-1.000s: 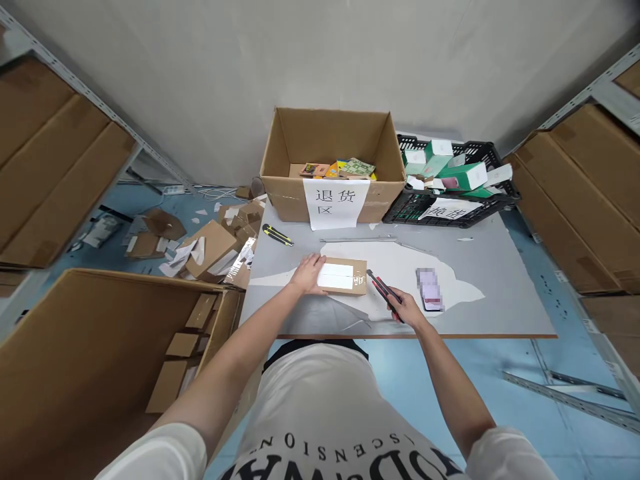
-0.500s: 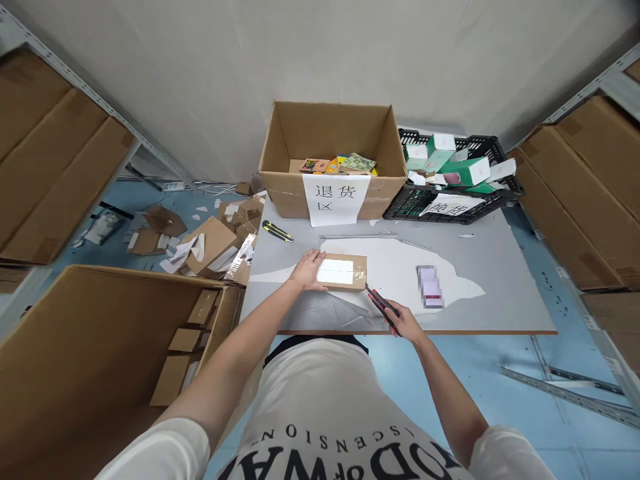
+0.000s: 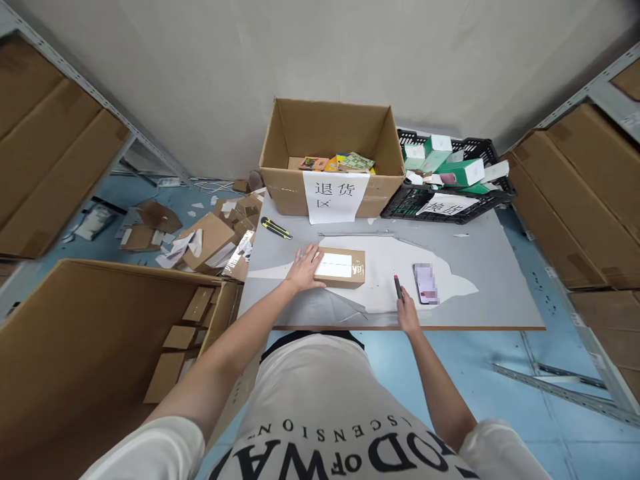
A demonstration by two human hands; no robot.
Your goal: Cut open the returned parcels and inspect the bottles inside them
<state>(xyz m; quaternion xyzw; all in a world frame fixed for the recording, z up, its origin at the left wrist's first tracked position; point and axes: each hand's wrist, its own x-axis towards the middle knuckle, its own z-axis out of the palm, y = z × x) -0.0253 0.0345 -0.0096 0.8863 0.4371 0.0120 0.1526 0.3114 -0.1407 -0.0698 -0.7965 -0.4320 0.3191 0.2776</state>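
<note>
While the left hand (image 3: 304, 267) lies flat and open on the small parcel (image 3: 341, 267), the right hand (image 3: 407, 315) grips a box cutter (image 3: 398, 287). A phone (image 3: 425, 292) lies at the cutter's three o'clock on the bench (image 3: 490, 267).

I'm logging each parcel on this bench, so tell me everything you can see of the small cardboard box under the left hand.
The small cardboard box is a flat, brown, rectangular parcel of plain cardboard, closed, with a white label across its top and glossy clear tape at its right end. It lies flat on the table, partly on a white patch of the surface, in front of the big open carton. The left hand rests on its left end. The right hand, holding a knife, is apart from it.
</note>
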